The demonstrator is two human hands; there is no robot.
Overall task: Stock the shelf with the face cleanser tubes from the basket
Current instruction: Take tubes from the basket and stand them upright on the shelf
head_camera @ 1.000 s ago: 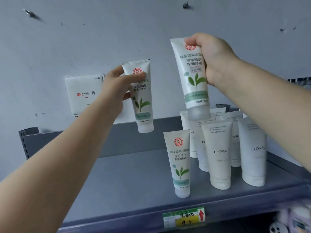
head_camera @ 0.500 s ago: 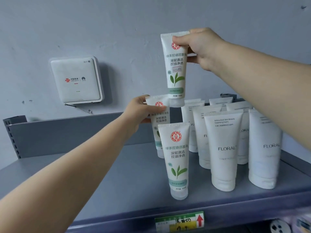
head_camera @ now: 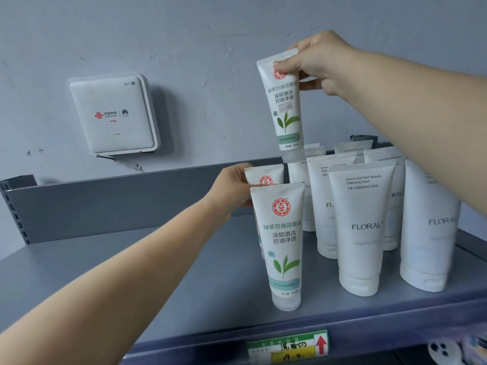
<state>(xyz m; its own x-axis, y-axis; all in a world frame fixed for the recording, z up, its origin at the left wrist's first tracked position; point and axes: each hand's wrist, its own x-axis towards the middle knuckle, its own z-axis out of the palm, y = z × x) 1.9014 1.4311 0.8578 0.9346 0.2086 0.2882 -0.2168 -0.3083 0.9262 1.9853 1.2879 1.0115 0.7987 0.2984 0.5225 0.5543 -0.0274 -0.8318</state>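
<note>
A white green-leaf cleanser tube stands cap down near the front of the grey shelf. Right behind it, my left hand holds the top of a second such tube, mostly hidden by the front one. My right hand pinches the crimped top of a third tube, which hangs upright in the air above the back row, its cap just over the white tubes. The basket is out of view.
Several white FLORAL tubes stand in rows on the right half of the shelf. A white WiFi box is fixed to the wall at the left. A green and yellow price tag sits on the shelf's front edge.
My left hand has lowered its tube from mid-air down behind the standing front tube. My right hand's tube has come a little lower and leftward. The view has moved closer to the shelf.
</note>
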